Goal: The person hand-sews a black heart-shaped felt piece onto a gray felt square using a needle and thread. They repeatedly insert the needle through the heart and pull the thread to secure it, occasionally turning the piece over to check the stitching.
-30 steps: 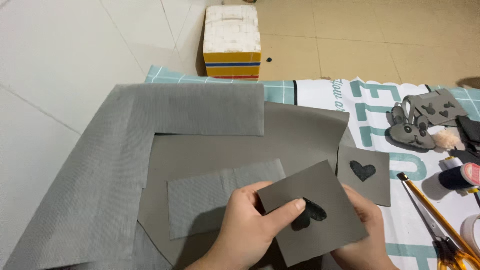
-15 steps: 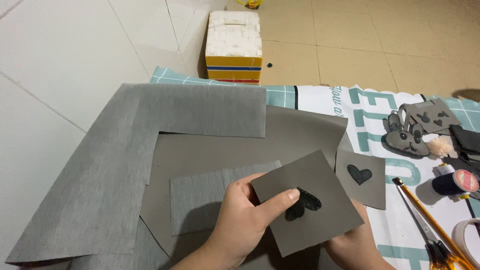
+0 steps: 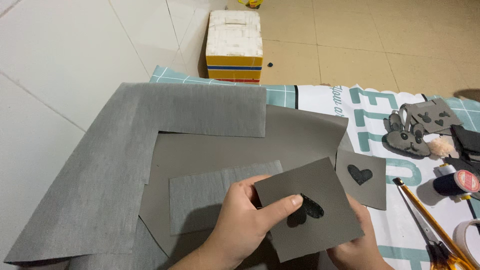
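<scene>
Lower centre of frame: we pinch the grey square (image 3: 310, 210) in our left hand (image 3: 245, 220), thumb on its black heart patch (image 3: 306, 209); right hand (image 3: 357, 245) grips underneath, fingers mostly hidden.

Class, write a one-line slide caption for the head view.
Both hands, left hand and right hand, hold a grey square bearing a black heart, above grey fabric sheets; scissors lie nearby.

The light is even and rather warm, coming from above. The left hand (image 3: 245, 225) throws a soft shadow toward 8 o'clock on the grey fabric (image 3: 125, 160). The white floor tiles (image 3: 60, 50) at 10 o'clock look slightly overexposed. Focus is sharp; the edges bend a little.
</scene>
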Demonstrator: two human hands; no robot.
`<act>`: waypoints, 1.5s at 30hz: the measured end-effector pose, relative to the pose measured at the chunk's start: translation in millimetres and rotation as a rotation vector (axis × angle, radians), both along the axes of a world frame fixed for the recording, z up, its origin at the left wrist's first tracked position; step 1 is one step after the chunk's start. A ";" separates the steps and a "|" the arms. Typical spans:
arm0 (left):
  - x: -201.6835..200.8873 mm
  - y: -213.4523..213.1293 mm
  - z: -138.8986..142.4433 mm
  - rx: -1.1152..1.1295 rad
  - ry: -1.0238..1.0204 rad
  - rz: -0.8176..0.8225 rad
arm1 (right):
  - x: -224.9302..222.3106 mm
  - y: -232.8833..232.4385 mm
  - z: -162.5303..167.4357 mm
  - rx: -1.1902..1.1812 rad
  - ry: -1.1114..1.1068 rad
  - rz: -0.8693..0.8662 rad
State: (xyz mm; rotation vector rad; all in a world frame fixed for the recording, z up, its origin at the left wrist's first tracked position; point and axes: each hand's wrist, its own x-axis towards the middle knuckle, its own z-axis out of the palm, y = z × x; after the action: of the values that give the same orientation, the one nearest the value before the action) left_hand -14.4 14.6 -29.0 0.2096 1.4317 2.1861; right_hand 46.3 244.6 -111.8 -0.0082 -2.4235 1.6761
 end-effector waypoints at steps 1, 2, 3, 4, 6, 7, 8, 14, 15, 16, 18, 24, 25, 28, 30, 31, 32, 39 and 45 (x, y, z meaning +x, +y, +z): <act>0.3 -0.1 -1.3 -0.008 0.010 -0.010 | 0.9 -1.4 0.8 -0.009 0.020 -0.011; 0.7 0.8 -2.7 -0.027 -0.009 -0.024 | 1.6 -2.4 1.7 -0.019 0.040 -0.021; 0.5 1.8 -4.1 -0.047 -0.027 -0.037 | 1.6 -3.5 2.4 -0.056 0.031 -0.026; 0.8 2.6 -5.3 -0.066 -0.045 -0.051 | 1.4 -4.3 3.1 -0.094 0.021 -0.031; 1.9 5.2 -6.8 -0.057 -0.023 -0.023 | 0.7 -5.6 4.3 -0.096 -0.037 -0.069; 2.4 6.1 -7.2 -0.052 -0.012 -0.008 | -0.3 -6.0 4.5 -0.062 -0.087 -0.103; 2.5 5.8 -7.1 -0.055 -0.013 -0.002 | -0.7 -6.3 4.7 -0.026 -0.136 -0.137; 0.0 4.4 -1.9 -0.063 -0.045 0.022 | -4.4 -5.0 4.0 -0.149 -0.086 -0.048; -0.2 4.0 -0.8 -0.052 -0.050 0.012 | -4.5 -4.2 4.1 -0.111 -0.098 -0.038; -0.5 3.3 0.2 -0.041 -0.055 0.003 | -4.8 -3.4 3.9 -0.074 -0.109 -0.026; 0.3 2.0 1.5 -0.035 -0.022 0.008 | -5.1 -2.2 3.2 -0.039 -0.123 -0.010; 2.5 1.8 -0.1 -0.041 0.012 0.022 | -2.6 -3.0 2.3 -0.150 -0.080 -0.014; 2.6 2.3 -0.8 -0.044 0.018 0.022 | -2.8 -4.4 3.1 -0.169 -0.066 -0.015; 2.5 5.1 -2.2 -0.104 -0.029 -0.003 | -3.4 -9.6 9.6 -0.160 -0.037 -0.054; 3.1 3.8 -1.8 -0.138 0.034 0.008 | -7.0 -11.6 18.6 -0.084 -0.068 -0.060; 2.8 3.0 -1.3 -0.156 0.066 0.013 | -11.5 -9.2 25.6 -0.021 -0.108 -0.049; 2.0 2.3 -0.8 -0.149 0.063 0.046 | -15.9 -7.4 32.7 0.042 -0.148 -0.039; -0.7 3.7 4.1 -0.374 0.063 0.110 | -19.5 -19.6 70.0 -0.086 0.248 -0.178; 1.8 4.6 4.2 -0.357 0.132 0.058 | -19.2 -33.2 72.4 0.372 0.250 -0.018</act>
State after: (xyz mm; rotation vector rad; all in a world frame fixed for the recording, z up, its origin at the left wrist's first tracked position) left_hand -12.6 19.2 -24.8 0.1881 1.8931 1.9472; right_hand 27.1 211.5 -39.4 0.2182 -2.4866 1.1184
